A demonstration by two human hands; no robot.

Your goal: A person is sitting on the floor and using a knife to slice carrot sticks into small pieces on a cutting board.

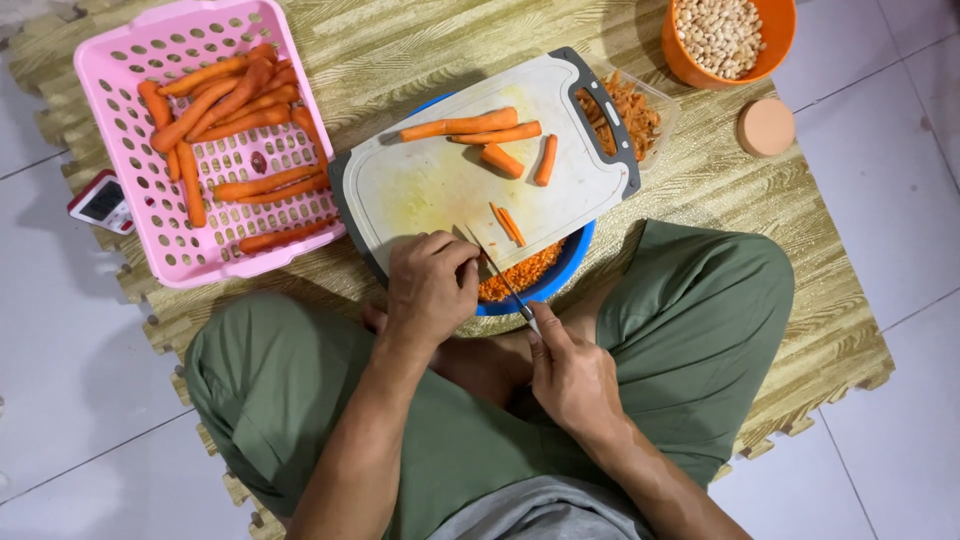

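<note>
Right hand [572,375] gripped round knife [507,285] handle, index finger along spine, blade angled up-left to near edge of white cutting board [430,185]. Left hand [430,285] curled, fingertips bunched at board edge right beside blade tip; what it pins is hidden. Two thin carrot sticks [508,224] just beyond blade, apart from both hands. Longer carrot pieces [480,128] further up board. Blue bowl [570,265] under board holds chopped carrot. Pink basket [150,60] of whole carrots [220,100] left, orange bowl [680,55] of beans far right

Knife [508,285] tilted over white board [470,180]; 2 carrot strips [508,225] beside.
</note>
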